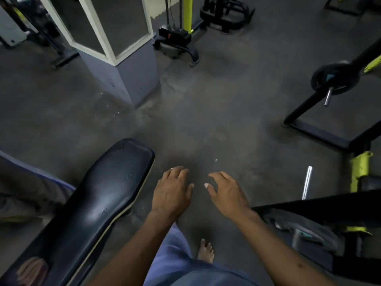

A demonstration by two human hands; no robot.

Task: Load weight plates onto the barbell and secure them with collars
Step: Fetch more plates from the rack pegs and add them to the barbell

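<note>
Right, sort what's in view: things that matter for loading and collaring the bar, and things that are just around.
For the job:
- weight plate on a peg, upper right
- weight plate low at right
- left hand and right hand, both empty

Just around:
- black bench pad
- mirrored pillar
- yellow and black machine frame
- bare foot

No barbell or collars clearly visible.

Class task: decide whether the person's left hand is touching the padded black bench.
Apart. In the head view, a strip of grey floor shows between the left hand and the edge of the padded black bench.
</note>
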